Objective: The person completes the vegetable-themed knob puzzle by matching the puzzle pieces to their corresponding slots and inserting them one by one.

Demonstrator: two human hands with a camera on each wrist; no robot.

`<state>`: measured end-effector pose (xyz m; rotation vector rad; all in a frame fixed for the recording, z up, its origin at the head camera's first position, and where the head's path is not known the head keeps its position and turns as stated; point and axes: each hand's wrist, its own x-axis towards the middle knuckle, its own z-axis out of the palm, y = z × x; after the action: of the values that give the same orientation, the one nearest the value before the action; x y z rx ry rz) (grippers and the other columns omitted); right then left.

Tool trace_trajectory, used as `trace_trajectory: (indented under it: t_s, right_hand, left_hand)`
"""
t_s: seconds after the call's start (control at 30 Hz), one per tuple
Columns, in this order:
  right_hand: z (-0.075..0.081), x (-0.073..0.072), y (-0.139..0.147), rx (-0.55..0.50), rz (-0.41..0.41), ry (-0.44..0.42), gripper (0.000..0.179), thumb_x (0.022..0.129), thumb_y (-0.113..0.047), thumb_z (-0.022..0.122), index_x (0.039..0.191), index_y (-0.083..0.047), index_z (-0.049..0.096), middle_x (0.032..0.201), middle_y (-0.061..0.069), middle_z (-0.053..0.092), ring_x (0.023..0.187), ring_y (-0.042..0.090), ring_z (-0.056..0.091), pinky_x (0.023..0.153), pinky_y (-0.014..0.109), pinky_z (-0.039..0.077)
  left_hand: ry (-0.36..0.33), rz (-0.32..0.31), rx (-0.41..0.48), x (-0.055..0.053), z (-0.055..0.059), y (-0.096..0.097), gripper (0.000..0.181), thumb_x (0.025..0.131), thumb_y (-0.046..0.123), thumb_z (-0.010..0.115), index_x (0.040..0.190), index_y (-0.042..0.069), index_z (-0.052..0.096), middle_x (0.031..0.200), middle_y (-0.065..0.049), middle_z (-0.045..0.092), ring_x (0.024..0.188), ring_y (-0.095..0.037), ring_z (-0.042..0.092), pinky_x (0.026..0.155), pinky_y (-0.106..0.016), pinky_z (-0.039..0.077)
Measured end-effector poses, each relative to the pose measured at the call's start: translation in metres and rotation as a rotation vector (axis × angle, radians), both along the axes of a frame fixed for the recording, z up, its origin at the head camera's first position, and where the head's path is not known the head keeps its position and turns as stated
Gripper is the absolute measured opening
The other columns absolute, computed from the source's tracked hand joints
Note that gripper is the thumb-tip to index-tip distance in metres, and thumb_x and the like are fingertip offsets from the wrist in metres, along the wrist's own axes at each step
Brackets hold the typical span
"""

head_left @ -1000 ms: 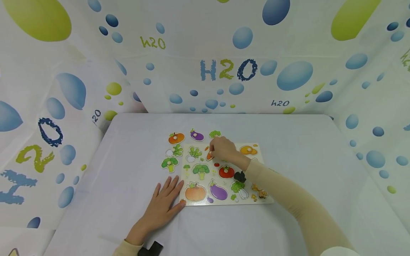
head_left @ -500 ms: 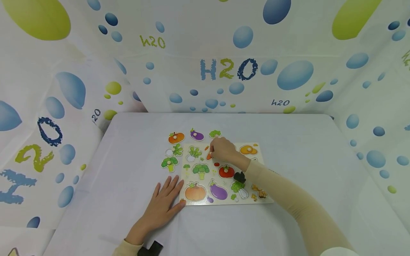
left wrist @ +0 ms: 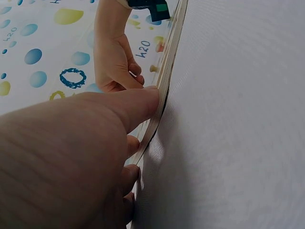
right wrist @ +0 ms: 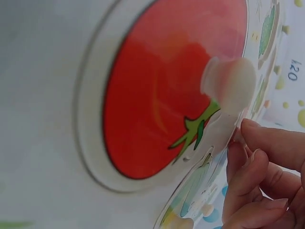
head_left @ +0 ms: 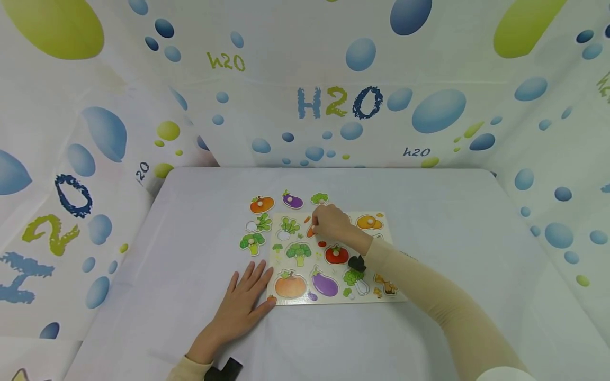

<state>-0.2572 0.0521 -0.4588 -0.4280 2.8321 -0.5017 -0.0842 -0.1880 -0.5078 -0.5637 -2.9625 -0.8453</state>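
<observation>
A flat vegetable puzzle board (head_left: 305,276) lies on the white table. My right hand (head_left: 332,222) is over its upper middle, thumb and fingers pinching at the carrot piece (head_left: 311,232), most of which the hand hides. In the right wrist view, the right fingertips (right wrist: 252,131) close together just past the white knob of the tomato piece (right wrist: 157,90), which sits in its slot. My left hand (head_left: 243,307) lies with straight, spread fingers at the board's left edge. The left wrist view shows the left thumb (left wrist: 143,102) against the board's side.
Loose knobbed pieces lie beyond and left of the board: a pumpkin (head_left: 262,205), an eggplant (head_left: 293,200), a leafy green (head_left: 320,198), a radish (head_left: 259,223) and a broccoli (head_left: 252,243). A patterned curtain (head_left: 267,95) surrounds the table.
</observation>
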Motion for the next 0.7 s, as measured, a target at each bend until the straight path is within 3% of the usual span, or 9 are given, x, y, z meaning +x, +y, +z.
trace_trajectory:
  t_s: [0.2, 0.3, 0.4, 0.53, 0.7]
  right_hand:
    - [0.002, -0.004, 0.005, -0.046, 0.069, -0.014, 0.011, 0.088, -0.019, 0.071, 0.079, -0.012, 0.071, 0.078, 0.001, 0.067, 0.069, 0.016, 0.056, 0.057, 0.025, 0.046]
    - [0.006, -0.011, 0.013, -0.093, 0.135, -0.031, 0.008, 0.088, -0.019, 0.072, 0.088, -0.011, 0.073, 0.085, 0.002, 0.069, 0.076, 0.017, 0.059, 0.067, 0.028, 0.05]
    - [0.014, -0.022, 0.022, -0.165, 0.167, -0.032, 0.017, 0.088, -0.016, 0.071, 0.103, -0.007, 0.073, 0.094, 0.006, 0.07, 0.087, 0.021, 0.062, 0.078, 0.033, 0.053]
    - [0.024, -0.041, 0.033, -0.219, 0.152, 0.02, 0.031, 0.09, -0.012, 0.07, 0.119, -0.004, 0.068, 0.106, 0.013, 0.07, 0.103, 0.03, 0.063, 0.09, 0.042, 0.052]
    - [0.023, -0.058, 0.044, -0.154, 0.11, 0.022, 0.042, 0.09, -0.014, 0.07, 0.13, -0.006, 0.061, 0.119, 0.017, 0.066, 0.115, 0.035, 0.059, 0.099, 0.048, 0.048]
  left_hand:
    - [-0.019, 0.002, -0.019, -0.001, 0.002, 0.0, 0.066, 0.093, 0.042, 0.061, 0.149, 0.013, 0.043, 0.158, -0.01, 0.033, 0.148, -0.037, 0.024, 0.116, -0.064, 0.011]
    - [-0.017, 0.002, -0.017, 0.0, 0.002, -0.001, 0.067, 0.092, 0.042, 0.062, 0.149, 0.013, 0.043, 0.158, -0.011, 0.034, 0.148, -0.038, 0.024, 0.116, -0.064, 0.011]
    - [-0.017, 0.001, -0.016, -0.001, 0.002, 0.0, 0.067, 0.092, 0.042, 0.062, 0.149, 0.013, 0.043, 0.158, -0.011, 0.034, 0.148, -0.038, 0.024, 0.116, -0.064, 0.011]
    - [-0.017, 0.0, -0.013, -0.001, 0.002, -0.001, 0.067, 0.092, 0.043, 0.062, 0.149, 0.012, 0.043, 0.158, -0.011, 0.034, 0.148, -0.038, 0.024, 0.116, -0.064, 0.01]
    - [-0.034, 0.002, -0.005, 0.0, 0.002, 0.0, 0.067, 0.092, 0.042, 0.062, 0.149, 0.012, 0.042, 0.158, -0.011, 0.032, 0.149, -0.037, 0.022, 0.116, -0.064, 0.009]
